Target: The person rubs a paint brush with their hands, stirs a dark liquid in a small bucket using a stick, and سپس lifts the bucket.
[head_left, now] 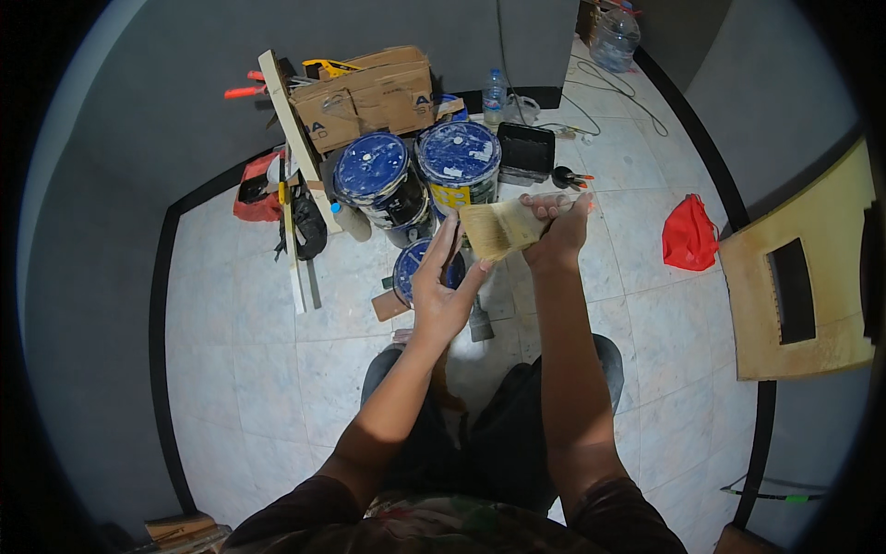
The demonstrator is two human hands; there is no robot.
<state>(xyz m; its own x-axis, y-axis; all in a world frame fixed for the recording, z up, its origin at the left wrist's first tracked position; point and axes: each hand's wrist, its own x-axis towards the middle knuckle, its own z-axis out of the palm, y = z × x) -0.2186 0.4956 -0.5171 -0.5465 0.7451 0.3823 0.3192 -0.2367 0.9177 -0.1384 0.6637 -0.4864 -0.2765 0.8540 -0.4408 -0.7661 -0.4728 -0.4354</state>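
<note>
A wide paintbrush (498, 231) with pale bristles is held up in front of me, bristles pointing left. My right hand (558, 231) is closed around its handle end, which the fingers mostly hide. My left hand (445, 288) is at the bristle tips, fingers stretched out and thumb apart; the thumb tip seems to touch the lower bristle edge. Beyond the hands stand two large paint buckets with smeared blue lids, one on the left (372, 166) and one on the right (459, 150). Partly behind my left hand is a smaller blue-lidded bucket (406, 266).
A black paint tray (526, 150) stands right of the buckets. Behind them is a cardboard box (369, 102), with a wooden plank (293, 129) leaning beside it. A red bag (689, 233) lies on the tiles at right, near a yellowish panel (752, 305). A dark brush (481, 320) lies below my hands.
</note>
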